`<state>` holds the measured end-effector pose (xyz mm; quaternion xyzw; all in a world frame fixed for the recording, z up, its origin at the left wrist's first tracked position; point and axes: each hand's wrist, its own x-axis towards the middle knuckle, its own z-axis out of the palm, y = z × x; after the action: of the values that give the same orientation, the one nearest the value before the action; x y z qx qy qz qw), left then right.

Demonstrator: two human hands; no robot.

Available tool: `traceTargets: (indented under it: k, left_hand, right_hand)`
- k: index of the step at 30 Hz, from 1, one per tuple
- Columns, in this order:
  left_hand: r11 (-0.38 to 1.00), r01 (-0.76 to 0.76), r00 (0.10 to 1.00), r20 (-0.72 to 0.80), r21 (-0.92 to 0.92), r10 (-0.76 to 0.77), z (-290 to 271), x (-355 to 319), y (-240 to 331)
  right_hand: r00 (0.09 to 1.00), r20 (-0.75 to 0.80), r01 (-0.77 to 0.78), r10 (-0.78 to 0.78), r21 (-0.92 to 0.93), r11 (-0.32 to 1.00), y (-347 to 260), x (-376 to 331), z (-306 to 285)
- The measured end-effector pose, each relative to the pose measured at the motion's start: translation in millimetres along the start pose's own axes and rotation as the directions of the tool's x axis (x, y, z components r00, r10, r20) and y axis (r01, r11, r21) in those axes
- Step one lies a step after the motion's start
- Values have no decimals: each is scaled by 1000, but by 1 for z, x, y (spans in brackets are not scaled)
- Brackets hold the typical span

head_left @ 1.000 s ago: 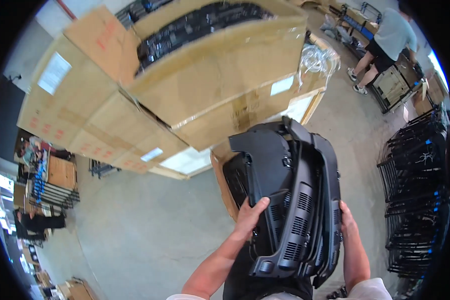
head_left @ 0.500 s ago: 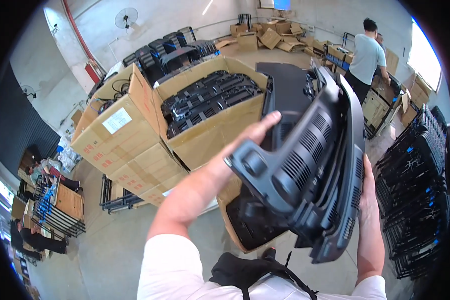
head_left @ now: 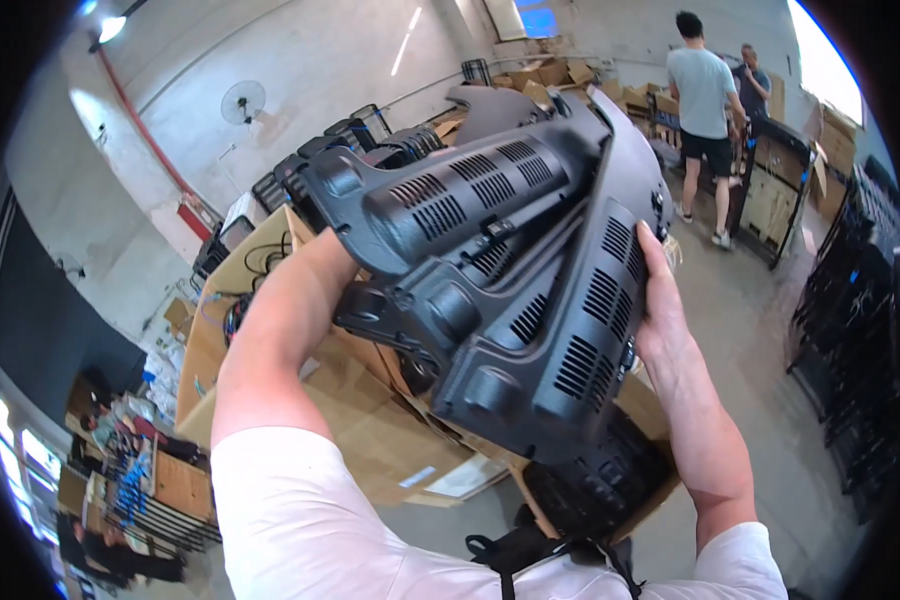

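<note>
- You hold a fanned stack of black plastic panels point(head_left: 590, 310) up in front of you, slotted vents facing you and rounded lower ends spread apart.
- Your right hand point(head_left: 662, 310) is clamped on the right-hand edge of the stack, the thumb lying along it.
- Your left forearm point(head_left: 285, 310) runs up behind the stack's left end; your left hand is out of sight there, so I cannot tell its grip.
- Below the stack, an open carton point(head_left: 650, 405) holds dark parts point(head_left: 595, 490) between its walls.
- Beyond your left forearm, a taller carton point(head_left: 202, 350) has black cables point(head_left: 260, 262) at its upper edge.
- Off to your right, black metal frames point(head_left: 850, 330) stand in a row; farther back, a co-worker in shorts point(head_left: 703, 95) stands facing away.
</note>
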<state>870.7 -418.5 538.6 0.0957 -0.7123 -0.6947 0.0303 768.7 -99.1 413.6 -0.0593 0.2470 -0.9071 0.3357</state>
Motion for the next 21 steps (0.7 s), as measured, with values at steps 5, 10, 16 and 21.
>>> traceTargets:
  k: [5,10,16,21]
  left_hand:
    - [984,142,989,19,106,-145,-80,35,24]
    - [952,201,973,68,229,-222,-92,96,45]
    - [839,333,900,120,430,-418,-199,163,18]
    - [664,449,800,61,598,-597,-246,200,-47]
  right_hand:
    - [994,104,-41,29,117,992,34,62,25]
    - [999,29,36,-38,73,997,70,99,43]
    - [992,-70,114,-105,149,982,122,126,40]
    - [950,-254,157,-183,-120,980,152,126,14]
